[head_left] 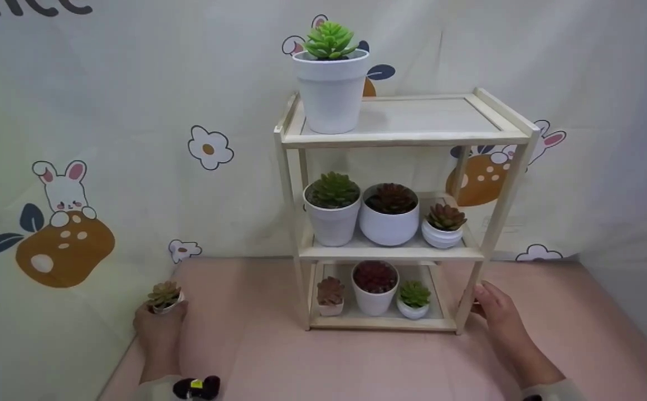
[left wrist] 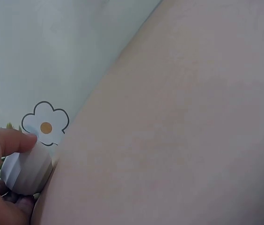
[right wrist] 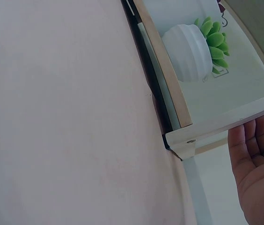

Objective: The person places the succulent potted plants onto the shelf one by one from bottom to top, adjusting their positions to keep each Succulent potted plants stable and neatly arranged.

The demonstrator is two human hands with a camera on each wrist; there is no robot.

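At the left edge of the pink tabletop, my left hand (head_left: 159,328) grips a small potted succulent (head_left: 164,296) by its white pot (left wrist: 26,171). Fingers and thumb close around the pot, and its leaves show above them in the head view. A three-tier wooden plant shelf (head_left: 401,254) stands right of centre. Beside its front right leg, my right hand (head_left: 499,317) holds the lower side. In the right wrist view the fingers (right wrist: 239,143) reach behind the side rail (right wrist: 235,116), which hides their tips.
On the top tier stands a tall white-potted succulent (head_left: 331,92). The middle tier bears a green succulent (head_left: 331,223), a dark red one (head_left: 389,225) and a small one (head_left: 443,234). Three more, including a small green one (head_left: 414,303), sit below. A printed cloth (head_left: 234,83) hangs behind.
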